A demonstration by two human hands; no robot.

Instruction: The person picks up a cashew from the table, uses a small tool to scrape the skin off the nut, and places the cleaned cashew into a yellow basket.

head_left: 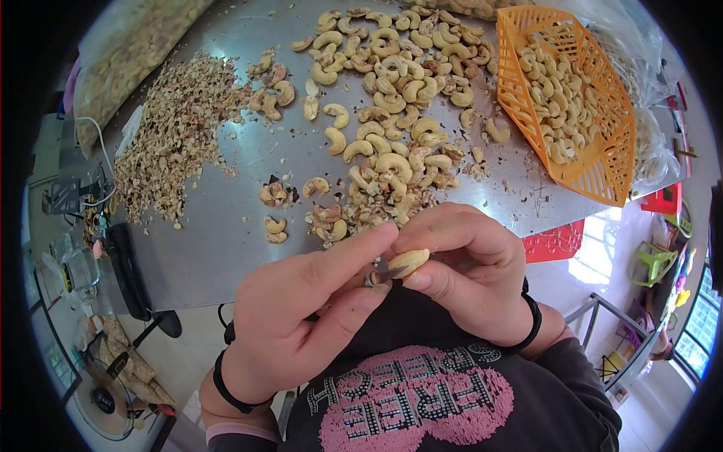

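Close to my chest, my right hand [471,264] pinches a pale cashew nut [409,261] between thumb and fingers. My left hand [309,301] is closed around a small knife [393,273], and its short metal blade lies against the cashew's lower side. Most of the knife's handle is hidden by my fingers. Just beyond my hands, a heap of cashews [395,166] spreads over the metal table [248,264], some with brown skin, mixed with broken bits near the front.
A mound of skin flakes and crumbs [177,128] lies left. An orange plastic basket [520,113] with peeled cashews stands at the right. A large clear bag of nuts [128,60] sits at the back left. Small groups of brownish cashews [275,194] lie between. A red stool [555,241] is below the table edge.
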